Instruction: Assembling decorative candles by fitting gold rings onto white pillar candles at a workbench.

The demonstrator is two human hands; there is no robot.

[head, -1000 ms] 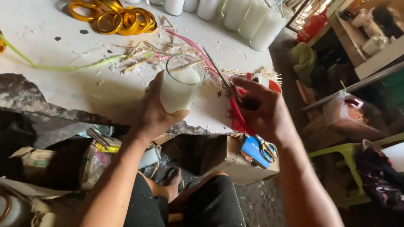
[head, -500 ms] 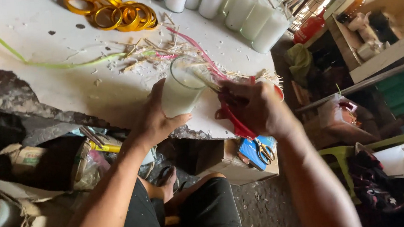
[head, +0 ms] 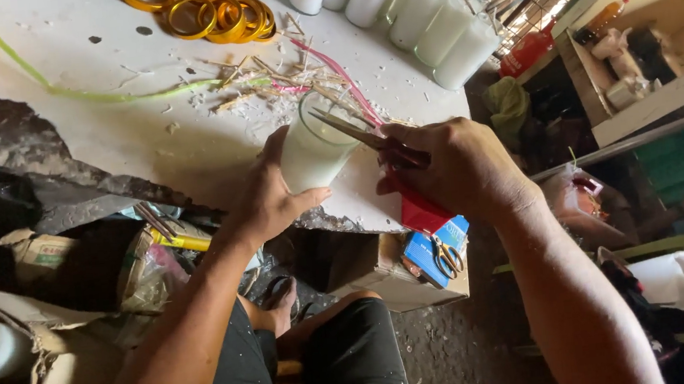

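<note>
At the near edge of the white table, I see the left hand wrapped around a glass candle, upright, mouth up. Right of the candle, the right hand clamps scissors, blades pointing left across its rim.

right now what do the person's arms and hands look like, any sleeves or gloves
Both arms are bare right up to the frame edge, with no sleeves visible. The left hand and right hand wear no gloves, and no rings, watch or bands show. Only dark shorts are worn below.
</note>
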